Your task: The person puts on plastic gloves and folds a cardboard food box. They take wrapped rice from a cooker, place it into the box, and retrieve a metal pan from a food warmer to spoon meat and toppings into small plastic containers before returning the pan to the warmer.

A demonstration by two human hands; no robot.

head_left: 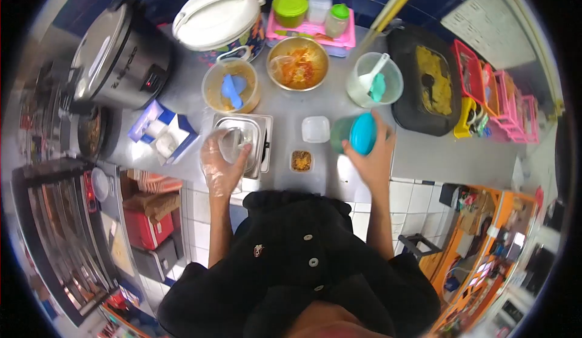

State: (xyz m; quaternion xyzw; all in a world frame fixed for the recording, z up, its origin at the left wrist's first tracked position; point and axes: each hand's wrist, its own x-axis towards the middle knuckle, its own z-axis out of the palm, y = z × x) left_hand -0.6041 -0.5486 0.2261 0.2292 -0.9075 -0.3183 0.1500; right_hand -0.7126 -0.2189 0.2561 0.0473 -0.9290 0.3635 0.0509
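My left hand (222,165), in a clear plastic glove, curls around a clear round plastic tub (233,145) above a steel pan (259,138). On the right, my right hand (374,156) grips a teal lid (364,133) by its edges, thumb and fingers on opposite sides. A translucent greenish container (341,135) shows just left of the lid; whether the two are joined I cannot tell. Between my hands sit a small square tub (301,161) of brown-yellow crumbly food and a white square lid (316,129).
Behind stand a steel bowl (310,82) of orange food, a tub with a blue scoop (233,89) and a clear tub with green and white scoops (388,82). A rice cooker (130,59) is at left, a black tray (418,110) at right.
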